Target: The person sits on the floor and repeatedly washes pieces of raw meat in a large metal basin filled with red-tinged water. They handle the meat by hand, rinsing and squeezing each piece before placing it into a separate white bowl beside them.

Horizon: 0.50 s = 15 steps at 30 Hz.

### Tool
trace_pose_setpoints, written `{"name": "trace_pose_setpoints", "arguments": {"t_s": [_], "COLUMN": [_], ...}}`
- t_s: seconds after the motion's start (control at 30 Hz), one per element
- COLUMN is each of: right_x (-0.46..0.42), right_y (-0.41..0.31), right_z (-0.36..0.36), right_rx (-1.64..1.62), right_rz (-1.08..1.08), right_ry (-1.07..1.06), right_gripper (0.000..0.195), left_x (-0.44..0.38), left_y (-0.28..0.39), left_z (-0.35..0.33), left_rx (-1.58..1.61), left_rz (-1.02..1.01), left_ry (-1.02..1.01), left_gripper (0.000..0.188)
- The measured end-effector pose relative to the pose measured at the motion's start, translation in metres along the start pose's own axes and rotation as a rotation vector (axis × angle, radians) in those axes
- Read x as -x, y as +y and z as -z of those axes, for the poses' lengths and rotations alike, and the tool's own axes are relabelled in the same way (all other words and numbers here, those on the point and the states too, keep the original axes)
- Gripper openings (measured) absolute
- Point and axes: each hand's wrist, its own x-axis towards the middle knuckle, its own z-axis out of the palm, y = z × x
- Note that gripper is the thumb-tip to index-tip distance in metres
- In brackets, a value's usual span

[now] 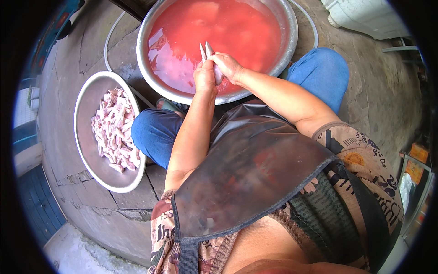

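My left hand (206,78) and my right hand (227,66) meet over the near side of a large metal basin (292,32) of red liquid (232,34). A pointed two-pronged metal tool (205,50) rises from my left thumb and fingers, its tips apart; its grip is hidden, so its exact kind is unclear. Against my right palm and fingers lies a pale pink piece of raw meat (218,75), partly covered. At left, a smaller metal bowl (84,137) tilts in this view and holds many raw poultry pieces (116,130), seemingly wings.
A dark plastic apron (253,174) covers my lap between my blue-trousered knees (321,73). A pale hose (108,41) curves round the basin on the stone floor (92,51). A white plastic container (369,17) stands far right; a metal rack (415,162) is at the right edge.
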Motion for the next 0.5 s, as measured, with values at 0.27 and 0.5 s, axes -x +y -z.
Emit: {"name": "trace_pose_setpoints", "arguments": {"t_s": [0.27,0.5], "right_x": [-0.005,-0.039], "right_y": [-0.007,-0.005], "right_z": [-0.006,0.016], "right_rx": [-0.458,-0.508], "right_rz": [-0.280,-0.292], "right_ry": [0.281,0.184], "right_gripper": [0.032,0.027], "left_x": [-0.022,-0.027], "left_y": [-0.025,-0.007], "left_z": [0.008,0.000], "left_rx": [-0.345,-0.889], "left_rz": [-0.122,-0.464], "left_ry": [-0.049,-0.192], "left_gripper": [0.037,0.049]}}
